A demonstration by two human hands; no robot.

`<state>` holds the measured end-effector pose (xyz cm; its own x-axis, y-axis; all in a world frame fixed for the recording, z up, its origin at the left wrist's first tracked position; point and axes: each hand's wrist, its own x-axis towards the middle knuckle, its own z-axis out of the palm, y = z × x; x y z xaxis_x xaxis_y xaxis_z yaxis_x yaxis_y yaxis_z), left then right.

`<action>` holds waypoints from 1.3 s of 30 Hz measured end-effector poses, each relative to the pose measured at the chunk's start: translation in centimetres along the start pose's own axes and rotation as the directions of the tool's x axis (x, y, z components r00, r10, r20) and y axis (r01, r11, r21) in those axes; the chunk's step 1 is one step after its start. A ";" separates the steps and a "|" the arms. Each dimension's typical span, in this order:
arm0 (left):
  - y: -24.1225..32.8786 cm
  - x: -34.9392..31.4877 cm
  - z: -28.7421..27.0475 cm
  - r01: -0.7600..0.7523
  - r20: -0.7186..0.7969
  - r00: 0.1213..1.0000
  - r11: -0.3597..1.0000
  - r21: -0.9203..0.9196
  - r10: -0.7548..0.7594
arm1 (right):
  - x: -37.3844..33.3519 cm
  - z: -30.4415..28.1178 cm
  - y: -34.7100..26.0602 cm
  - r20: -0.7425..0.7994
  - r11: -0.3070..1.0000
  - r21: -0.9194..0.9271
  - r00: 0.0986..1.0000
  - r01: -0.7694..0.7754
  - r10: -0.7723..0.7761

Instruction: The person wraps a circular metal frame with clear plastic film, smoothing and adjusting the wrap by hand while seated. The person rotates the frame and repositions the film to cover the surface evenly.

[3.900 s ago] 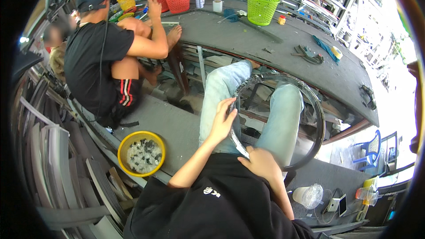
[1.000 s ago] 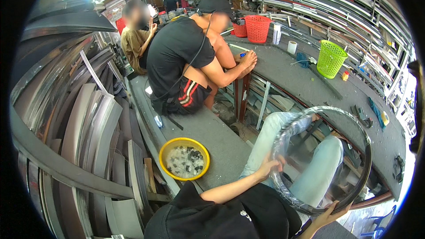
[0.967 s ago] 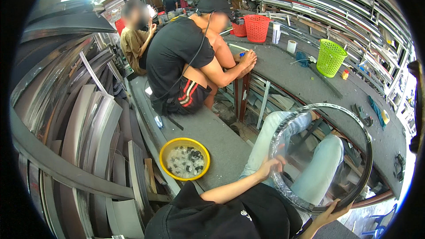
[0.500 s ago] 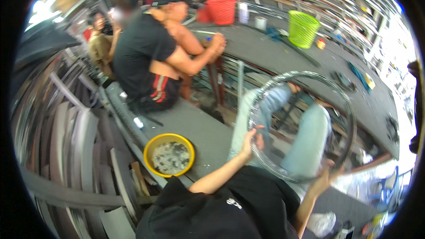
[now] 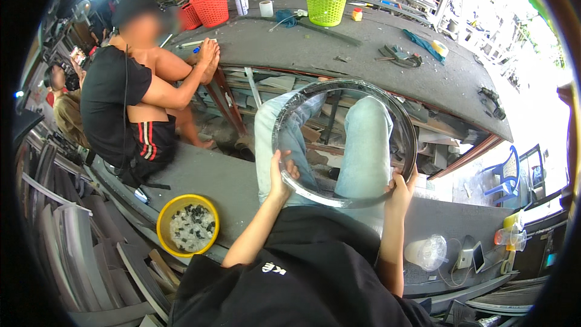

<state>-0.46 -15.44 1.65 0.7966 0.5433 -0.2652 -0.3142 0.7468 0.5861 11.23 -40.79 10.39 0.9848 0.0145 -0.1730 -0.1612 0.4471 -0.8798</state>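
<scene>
A large dark ring [image 5: 342, 201] with a shiny, glassy-looking rim stands tilted above my lap. My left hand [image 5: 283, 175] is closed round its lower left side, thumb up along the edge. On its lower right side my right hand [image 5: 400, 190] grips it, with the thumb on the near face. My jeans-clad knees [image 5: 366, 139] show through the ring; whether a clear sheet fills it, I cannot tell. Left of my lap, a yellow bowl [image 5: 161, 233] on the bench holds many small clear and black pieces.
Ahead, a long grey table [image 5: 266, 45] bears a green basket [image 5: 325, 3], red baskets [image 5: 210, 7] and tools. A person in black [image 5: 115, 85] sits at left. Right of me are a clear plastic cup [image 5: 426, 252] and a small device [image 5: 472, 254]. A blue chair [image 5: 508, 172] stands beyond.
My view has swung to the right, so the bench, table and seated person appear further left. The ring has turned slightly in my hands, and both hands still grip it.
</scene>
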 end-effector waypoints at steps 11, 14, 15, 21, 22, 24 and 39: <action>-1.0 0.2 0.8 -0.151 0.199 0.975 0.951 0.269 0.099 | 4.5 -1.5 0.4 -0.301 0.967 0.222 0.952 0.125 -0.054; -1.3 0.3 0.6 -0.175 0.247 0.964 0.930 0.323 0.096 | 6.0 -0.4 -1.2 -0.295 0.893 0.330 0.932 0.305 -0.210; -1.4 0.4 0.5 -0.169 0.207 0.973 0.930 0.327 0.104 | 6.1 -0.2 -1.6 -0.256 0.882 0.346 0.937 0.318 -0.238; -1.6 0.3 0.4 -0.225 0.268 0.957 0.867 0.445 0.111 | 4.7 -0.3 -0.6 -0.209 0.857 0.483 0.974 0.180 -0.087; -1.6 0.3 0.4 -0.216 0.263 0.960 0.854 0.473 0.097 | 4.3 -0.3 0.1 -0.229 0.883 0.456 0.973 0.113 -0.006; -1.6 0.3 0.6 -0.219 0.261 0.961 0.824 0.523 0.090 | 3.4 -0.2 0.9 -0.318 0.911 0.411 0.935 -0.016 0.160; -2.9 2.4 -2.2 -0.150 0.112 0.987 0.916 0.372 0.115 | -1.8 -0.9 -11.5 0.288 0.758 0.649 0.905 0.055 -0.312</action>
<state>1.22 -15.46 -2.40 0.8079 0.5793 -0.1080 -0.2149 0.4603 0.8614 11.25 -46.76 20.45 0.9605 0.1312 0.2454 -0.0263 0.9207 -0.3893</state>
